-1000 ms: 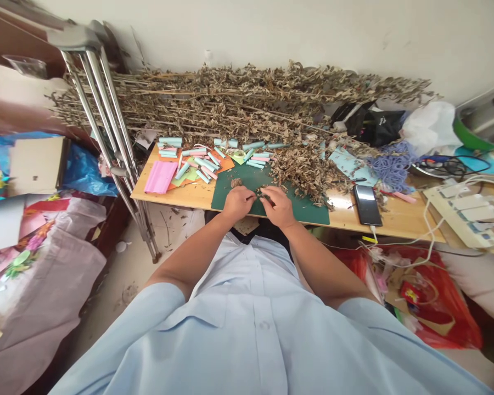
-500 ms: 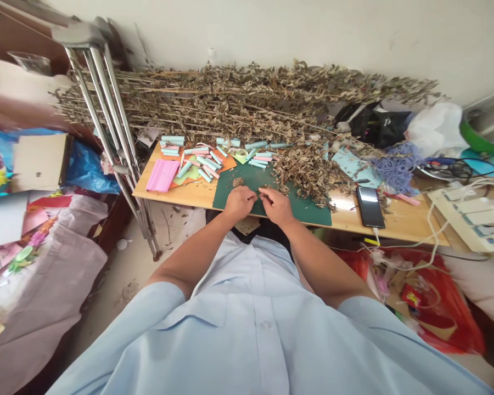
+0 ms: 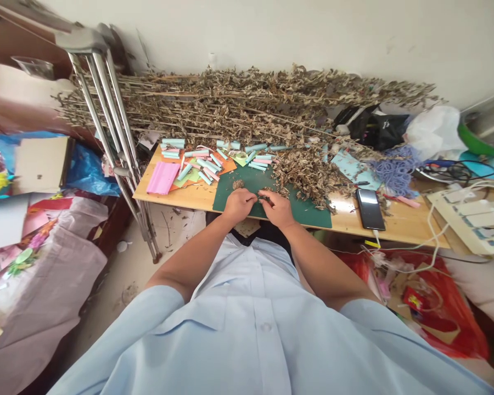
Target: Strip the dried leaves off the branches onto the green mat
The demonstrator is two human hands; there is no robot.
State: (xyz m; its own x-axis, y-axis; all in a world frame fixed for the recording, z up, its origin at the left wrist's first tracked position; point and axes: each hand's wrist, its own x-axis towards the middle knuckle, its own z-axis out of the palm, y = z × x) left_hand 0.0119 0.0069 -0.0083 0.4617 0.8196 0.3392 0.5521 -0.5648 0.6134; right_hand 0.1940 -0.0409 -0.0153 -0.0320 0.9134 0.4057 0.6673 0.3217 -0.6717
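My left hand (image 3: 239,205) and my right hand (image 3: 277,208) are close together over the near edge of a green mat (image 3: 253,176). Both are closed, thumbs and fingers pinched toward each other. Whatever lies between their fingertips is too small to make out. Just beyond my left hand sits a small clump of crumbled brown leaf (image 3: 237,184). A heap of dried leaves (image 3: 308,174) spreads over the mat beyond and right of my right hand.
Dried leafy stalks (image 3: 230,99) line the wall. Blue and pink paper rolls (image 3: 208,164) and a pink paper stack (image 3: 163,178) lie left. A phone (image 3: 370,209), purple cord (image 3: 397,170) and a power strip (image 3: 469,219) are right. Crutches (image 3: 111,115) stand left of the table.
Both hands keep nearly the same place, with the right fingers shifted slightly. The whole view has tilted a little.
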